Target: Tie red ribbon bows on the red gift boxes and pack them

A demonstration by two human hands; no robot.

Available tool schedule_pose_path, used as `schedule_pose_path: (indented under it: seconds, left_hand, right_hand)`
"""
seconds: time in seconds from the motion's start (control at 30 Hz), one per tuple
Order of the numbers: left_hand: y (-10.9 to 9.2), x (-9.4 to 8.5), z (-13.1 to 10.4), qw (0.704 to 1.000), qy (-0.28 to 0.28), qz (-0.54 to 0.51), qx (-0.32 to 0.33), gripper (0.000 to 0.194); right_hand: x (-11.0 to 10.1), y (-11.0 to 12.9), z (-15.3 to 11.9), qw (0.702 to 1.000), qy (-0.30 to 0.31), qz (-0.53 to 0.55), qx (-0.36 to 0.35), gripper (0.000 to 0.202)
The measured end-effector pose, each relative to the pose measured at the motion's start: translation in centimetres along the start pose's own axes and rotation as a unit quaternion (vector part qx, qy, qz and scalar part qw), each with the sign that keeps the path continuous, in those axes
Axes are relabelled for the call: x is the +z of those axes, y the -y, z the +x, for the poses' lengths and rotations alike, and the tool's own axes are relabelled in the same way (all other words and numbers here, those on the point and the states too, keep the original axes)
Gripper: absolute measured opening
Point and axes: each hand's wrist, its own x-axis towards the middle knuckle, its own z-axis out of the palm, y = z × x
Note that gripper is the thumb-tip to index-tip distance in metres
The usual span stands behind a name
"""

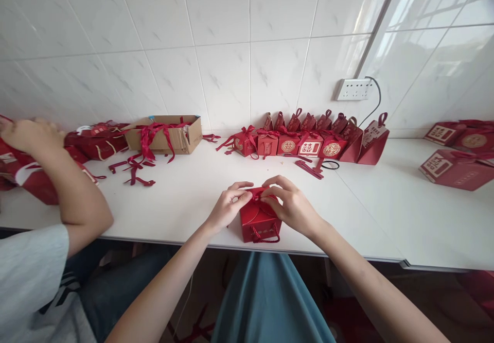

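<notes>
A small red gift box with a twisted red cord handle sits near the front edge of the white table. On its top lies a knotted dark red ribbon. My left hand pinches the ribbon from the left side, thumb and forefinger at the knot. From the right, my right hand closes thumb and fingers on the ribbon too. The fingertips partly hide the knot and the box's top flaps.
Finished-looking red boxes and peaked boxes line the wall. A cardboard box with ribbons stands back left. Loose ribbon strips lie on the table. At left, a co-worker's arm reaches among red boxes. A power strip hangs on the wall.
</notes>
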Motion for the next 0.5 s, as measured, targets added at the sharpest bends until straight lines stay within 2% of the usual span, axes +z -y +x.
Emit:
schedule_pose_path:
  seconds: [0.1,0.3,0.5]
  left_hand:
    - [-0.2,-0.4,-0.1,0.999,-0.003,0.032,0.003,0.031]
    - [-0.8,-1.3,-0.6,0.986,-0.049,0.153,0.05,0.03]
    - [-1.9,-0.6,-2.0,0.966,-0.076,0.234,0.082,0.021]
  right_hand:
    - [-0.5,-0.3,-0.2,1.0,0.012,-0.017,0.006,0.014]
    - [-1.5,-0.8,-0.5,0.997,0.037,-0.063,0.003,0.013]
    - [-1.7,-0.6,-0.7,0.992,0.044,-0.118,-0.024,0.015]
